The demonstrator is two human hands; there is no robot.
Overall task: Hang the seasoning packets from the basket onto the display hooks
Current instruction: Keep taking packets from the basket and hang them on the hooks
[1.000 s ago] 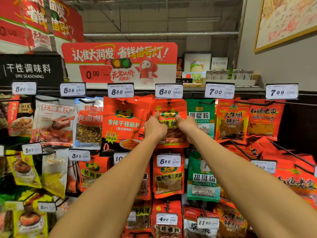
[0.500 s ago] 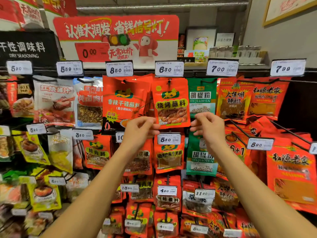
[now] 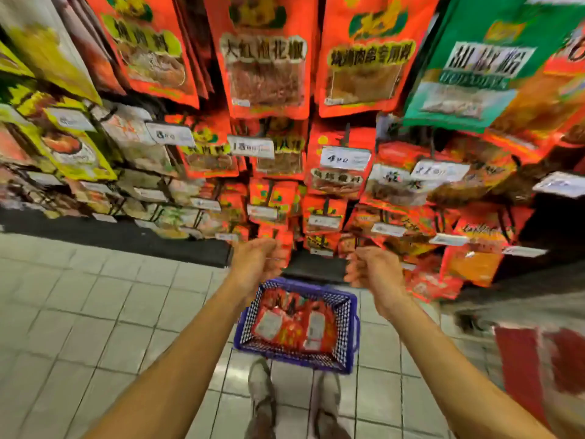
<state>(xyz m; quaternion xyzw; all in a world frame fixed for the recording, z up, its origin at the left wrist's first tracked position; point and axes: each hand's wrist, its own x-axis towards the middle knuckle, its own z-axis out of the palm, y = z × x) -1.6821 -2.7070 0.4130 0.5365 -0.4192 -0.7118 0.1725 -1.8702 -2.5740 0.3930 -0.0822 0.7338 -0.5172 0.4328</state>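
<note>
A blue mesh basket (image 3: 346,327) stands on the tiled floor right in front of my feet. Red seasoning packets (image 3: 292,323) lie inside it. My left hand (image 3: 258,264) hovers above the basket's far left corner, fingers loosely curled, holding nothing. My right hand (image 3: 373,274) hangs above its far right corner, also loosely curled and empty. Rows of red, green and yellow packets hang on the display hooks (image 3: 346,137) above and behind the hands. The picture is blurred by motion.
White price tags (image 3: 343,158) stick out on the hook ends at several heights. A black shelf base (image 3: 126,239) runs along the floor. A red mat (image 3: 538,359) lies at the right. My shoes (image 3: 262,384) stand just behind the basket.
Both hands have left the hung packet on the upper hook and dropped down to just above the basket. The view has swung from the top rows down to the floor.
</note>
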